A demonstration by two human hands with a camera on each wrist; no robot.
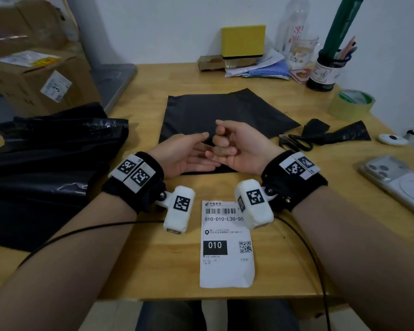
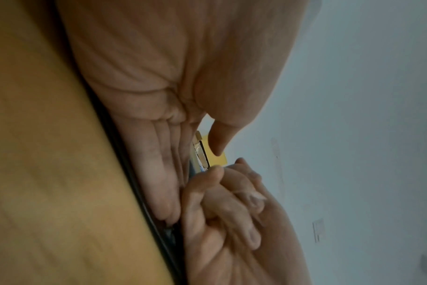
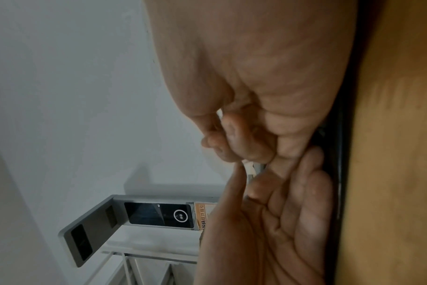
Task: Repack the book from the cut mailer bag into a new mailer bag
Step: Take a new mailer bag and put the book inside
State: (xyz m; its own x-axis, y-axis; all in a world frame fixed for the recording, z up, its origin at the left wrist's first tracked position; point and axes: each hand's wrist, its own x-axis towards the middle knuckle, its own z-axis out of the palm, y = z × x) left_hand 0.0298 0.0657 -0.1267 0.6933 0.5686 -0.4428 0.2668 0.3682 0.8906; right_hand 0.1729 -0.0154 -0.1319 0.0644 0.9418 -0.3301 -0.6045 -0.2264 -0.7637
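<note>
Two hands meet over flat black mailer bag [image 1: 227, 115] at desk centre — left hand [image 1: 187, 154] open, palm up, empty; right hand [image 1: 234, 149] loosely curled, any hold unclear. Bag lies directly beneath and beyond both, equally near. Book not visible — possibly inside.

A flat mailer bag [image 1: 227, 115] lies mid-tabletop [image 1: 153, 247]; both hands hover over its near edge. A shipping label [image 1: 226, 244] lies nearer, scissors [image 1: 296, 142] right, a crumpled bag [image 1: 46, 168] left, a phone [image 1: 397, 180] far right.
</note>
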